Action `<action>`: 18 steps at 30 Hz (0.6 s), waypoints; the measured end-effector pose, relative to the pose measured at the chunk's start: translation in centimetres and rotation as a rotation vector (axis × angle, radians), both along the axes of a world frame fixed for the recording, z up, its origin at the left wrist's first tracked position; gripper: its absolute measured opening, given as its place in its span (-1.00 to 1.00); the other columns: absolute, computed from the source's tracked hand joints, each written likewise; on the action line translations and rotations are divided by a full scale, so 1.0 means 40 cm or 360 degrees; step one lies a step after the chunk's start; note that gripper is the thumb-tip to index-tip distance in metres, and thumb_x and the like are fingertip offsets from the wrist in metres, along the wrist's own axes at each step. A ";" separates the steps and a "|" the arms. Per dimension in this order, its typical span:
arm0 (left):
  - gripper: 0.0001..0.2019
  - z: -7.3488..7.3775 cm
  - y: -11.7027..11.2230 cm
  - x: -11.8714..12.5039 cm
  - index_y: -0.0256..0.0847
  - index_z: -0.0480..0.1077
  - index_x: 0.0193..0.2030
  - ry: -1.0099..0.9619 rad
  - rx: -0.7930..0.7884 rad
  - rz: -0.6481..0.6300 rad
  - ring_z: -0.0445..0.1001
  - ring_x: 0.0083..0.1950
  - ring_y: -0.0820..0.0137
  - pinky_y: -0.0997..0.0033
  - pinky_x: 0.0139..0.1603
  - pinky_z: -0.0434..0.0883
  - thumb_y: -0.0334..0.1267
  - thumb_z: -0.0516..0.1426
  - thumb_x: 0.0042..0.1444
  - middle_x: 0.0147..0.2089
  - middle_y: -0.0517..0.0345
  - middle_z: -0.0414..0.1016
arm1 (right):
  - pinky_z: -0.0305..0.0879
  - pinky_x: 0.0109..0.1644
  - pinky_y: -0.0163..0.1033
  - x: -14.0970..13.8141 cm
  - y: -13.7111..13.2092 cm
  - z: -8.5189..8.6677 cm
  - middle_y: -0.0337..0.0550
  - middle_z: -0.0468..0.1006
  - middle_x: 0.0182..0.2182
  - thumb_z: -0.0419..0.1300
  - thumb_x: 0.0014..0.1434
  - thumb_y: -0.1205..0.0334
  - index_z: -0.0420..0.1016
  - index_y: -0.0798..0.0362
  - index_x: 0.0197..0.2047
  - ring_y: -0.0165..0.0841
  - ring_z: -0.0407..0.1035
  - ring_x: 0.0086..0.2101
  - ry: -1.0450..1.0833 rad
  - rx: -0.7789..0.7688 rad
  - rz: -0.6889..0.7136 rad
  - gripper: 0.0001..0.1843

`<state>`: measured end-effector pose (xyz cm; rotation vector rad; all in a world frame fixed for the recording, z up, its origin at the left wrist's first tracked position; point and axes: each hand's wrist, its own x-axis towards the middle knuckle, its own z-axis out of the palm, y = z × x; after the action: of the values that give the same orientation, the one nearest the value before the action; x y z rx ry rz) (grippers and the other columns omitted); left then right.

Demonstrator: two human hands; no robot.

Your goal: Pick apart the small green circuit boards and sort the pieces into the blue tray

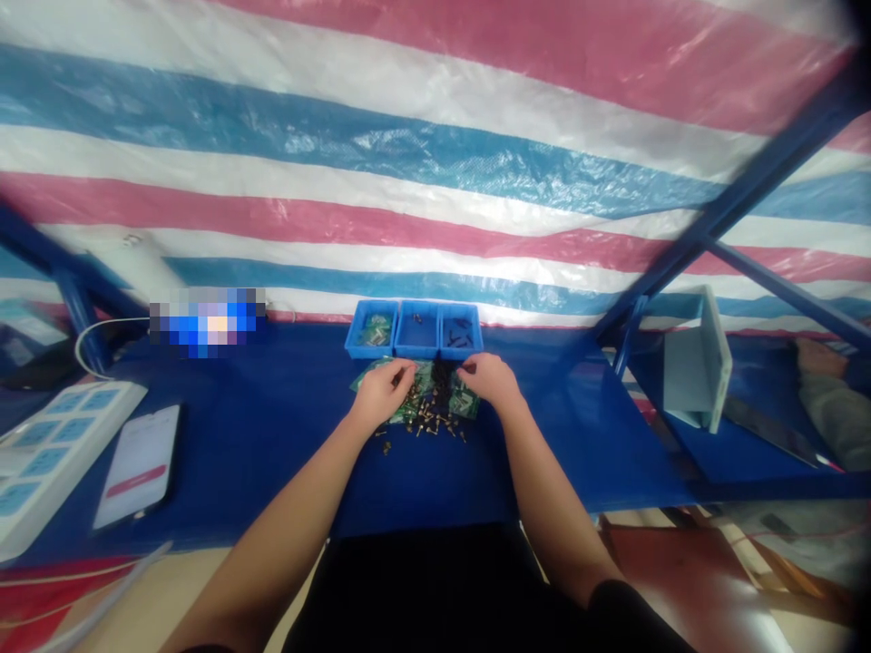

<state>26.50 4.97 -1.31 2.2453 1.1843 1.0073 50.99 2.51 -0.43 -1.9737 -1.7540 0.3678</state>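
Green boards (468, 404): loose pile under both hands, brass bits (428, 424) spilling out at 6 o'clock
Left hand (381, 392): curled on the pile, can't tell if it's pinching anything
Right hand (491, 379): same deal, grip unclear
Blue bins (415, 349): 12 o'clock of the pile, barely filled, so I'd guess most is left to do

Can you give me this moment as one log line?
left hand: on green boards | right hand: on green boards | brass parts: loose before hands | three blue bins: behind pile | grip: unclear
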 end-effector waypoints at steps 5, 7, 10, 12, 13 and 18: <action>-0.68 0.002 -0.001 0.000 -0.16 0.49 -0.16 -0.0001 0.0013 0.0002 0.48 -0.41 0.40 0.49 -0.39 0.35 -0.04 0.00 0.28 -0.36 0.16 0.56 | 0.33 -0.26 -0.25 0.012 0.008 -0.030 -0.06 0.59 -0.27 0.38 -0.06 0.03 0.62 -0.01 -0.17 -0.24 0.47 -0.31 -0.0077 -0.0037 0.0074 -0.63; -0.69 0.002 -0.001 0.000 -0.16 0.49 -0.16 -0.0003 0.0010 -0.0001 0.48 -0.41 0.40 0.49 -0.38 0.35 -0.05 0.00 0.28 -0.36 0.16 0.56 | 0.34 -0.25 -0.25 0.008 0.014 -0.044 0.01 0.57 -0.22 0.40 -0.09 0.05 0.62 0.05 -0.16 -0.23 0.46 -0.31 -0.0129 -0.0021 0.0075 -0.59; -0.70 -0.001 0.000 0.001 -0.15 0.49 -0.15 0.0007 0.0000 0.0003 0.48 -0.40 0.40 0.48 -0.38 0.35 -0.05 0.01 0.27 -0.36 0.16 0.56 | 0.33 -0.27 -0.25 0.002 0.022 -0.059 0.03 0.56 -0.27 0.40 -0.07 0.10 0.62 0.09 -0.20 -0.25 0.45 -0.35 -0.0137 -0.0025 0.0060 -0.64; -0.71 -0.003 0.001 0.001 -0.14 0.49 -0.15 0.0015 -0.0007 0.0005 0.48 -0.39 0.40 0.48 -0.36 0.35 -0.06 0.01 0.27 -0.35 0.17 0.56 | 0.31 -0.31 -0.28 0.000 0.024 -0.062 -0.04 0.55 -0.33 0.41 -0.08 0.15 0.63 0.06 -0.25 -0.29 0.44 -0.38 -0.0115 -0.0011 0.0040 -0.71; -0.71 -0.004 0.001 0.001 -0.14 0.49 -0.14 0.0016 -0.0009 0.0004 0.48 -0.39 0.40 0.47 -0.36 0.36 -0.06 0.01 0.27 -0.35 0.17 0.56 | 0.30 -0.33 -0.30 0.000 0.024 -0.060 -0.07 0.55 -0.36 0.42 -0.09 0.17 0.62 0.04 -0.28 -0.31 0.43 -0.40 -0.0101 0.0000 0.0030 -0.74; -0.70 -0.004 0.000 0.000 -0.16 0.50 -0.16 -0.0030 -0.0003 -0.0005 0.48 -0.41 0.40 0.47 -0.38 0.36 -0.05 0.02 0.26 -0.37 0.16 0.56 | 0.21 -0.42 -0.33 0.011 0.006 -0.020 -0.19 0.54 -0.52 0.39 -0.05 0.13 0.58 -0.03 -0.49 -0.36 0.40 -0.49 -0.0014 -0.0041 0.0090 -0.88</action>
<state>26.48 4.98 -1.48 2.2308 1.1728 1.0235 51.41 2.75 -1.25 -1.9494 -1.8226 0.4031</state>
